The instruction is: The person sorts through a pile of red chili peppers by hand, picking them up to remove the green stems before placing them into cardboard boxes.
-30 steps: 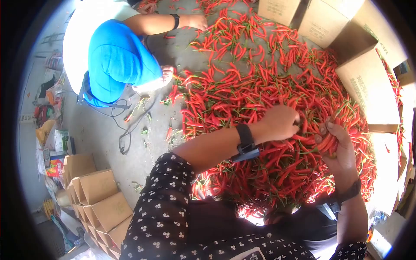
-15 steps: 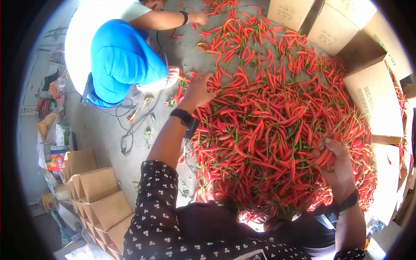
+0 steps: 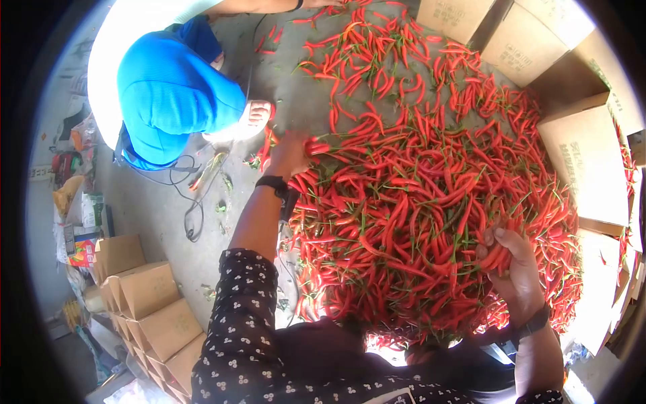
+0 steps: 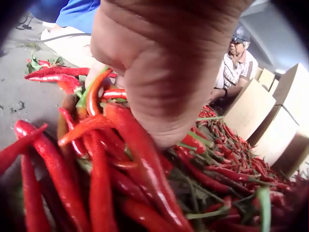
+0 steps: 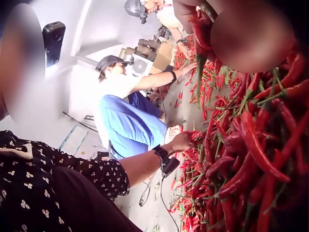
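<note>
- Red chillies (image 3: 404, 202): heaped on the floor (image 3: 286, 74), spreading from beside the left grip (image 3: 288, 156) across to beneath the right grip (image 3: 518, 269); loose spread presumably keeps single pods within reach.
- Right grip: clamped on a small bunch (image 3: 496, 257), fingers and thumb curled round it, just above the heap. Judged a gathering hold, keeping the pods together and leaving the other arm free.
- Left grip: lowered among pods at the heap's edge, touching them; fingertips hidden, so whether clamped or apart cannot be told.
- Cartons (image 3: 585, 158): beyond the right grip and to its right, beside the heap; they appear to bound it.
- Second person (image 3: 175, 101): ahead and left of the left grip, beside the heap, apparently placed to reach its far side.
</note>
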A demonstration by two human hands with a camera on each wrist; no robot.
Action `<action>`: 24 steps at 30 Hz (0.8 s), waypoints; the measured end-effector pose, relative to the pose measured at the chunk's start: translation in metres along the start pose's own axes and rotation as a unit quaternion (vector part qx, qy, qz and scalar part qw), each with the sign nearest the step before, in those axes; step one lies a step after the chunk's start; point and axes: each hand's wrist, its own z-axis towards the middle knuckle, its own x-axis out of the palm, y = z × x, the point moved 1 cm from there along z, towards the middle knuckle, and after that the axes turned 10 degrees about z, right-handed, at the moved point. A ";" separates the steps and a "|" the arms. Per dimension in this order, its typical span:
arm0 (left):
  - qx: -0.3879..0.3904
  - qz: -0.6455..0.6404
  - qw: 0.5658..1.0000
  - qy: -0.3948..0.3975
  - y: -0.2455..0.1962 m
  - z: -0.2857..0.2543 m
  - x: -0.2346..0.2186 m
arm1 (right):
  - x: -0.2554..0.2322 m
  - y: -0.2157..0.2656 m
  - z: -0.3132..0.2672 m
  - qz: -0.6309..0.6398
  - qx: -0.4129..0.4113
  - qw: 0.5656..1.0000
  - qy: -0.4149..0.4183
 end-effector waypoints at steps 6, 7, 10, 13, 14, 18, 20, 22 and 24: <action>-0.023 -0.026 0.999 -0.011 0.001 -0.005 -0.009 | -0.002 0.000 -0.001 0.007 0.003 1.000 0.017; 0.005 -0.022 1.000 -0.009 -0.006 -0.006 -0.022 | -0.002 0.001 -0.002 0.012 0.001 1.000 0.029; -0.001 -0.257 0.965 0.051 -0.054 -0.015 -0.085 | 0.000 0.004 -0.008 0.018 -0.004 0.999 0.038; 0.151 -0.419 0.892 0.082 -0.127 -0.031 -0.132 | 0.005 0.007 -0.016 0.025 0.005 0.996 0.082; 0.209 -0.412 0.878 0.125 -0.145 -0.030 -0.135 | 0.009 0.008 -0.020 0.024 0.002 0.996 0.083; 0.351 -0.438 0.793 0.237 -0.185 -0.020 -0.165 | 0.019 0.008 -0.033 0.019 -0.009 0.995 0.094; 0.277 -0.291 0.916 -0.018 -0.171 0.031 -0.133 | 0.016 0.010 -0.035 0.016 0.000 0.996 0.087; 0.239 -0.166 0.953 -0.085 -0.149 0.059 -0.093 | 0.012 0.009 -0.032 0.019 -0.006 0.997 0.079; 0.191 -0.144 0.969 -0.061 -0.134 0.063 -0.061 | 0.013 0.007 -0.030 0.031 0.001 0.998 0.060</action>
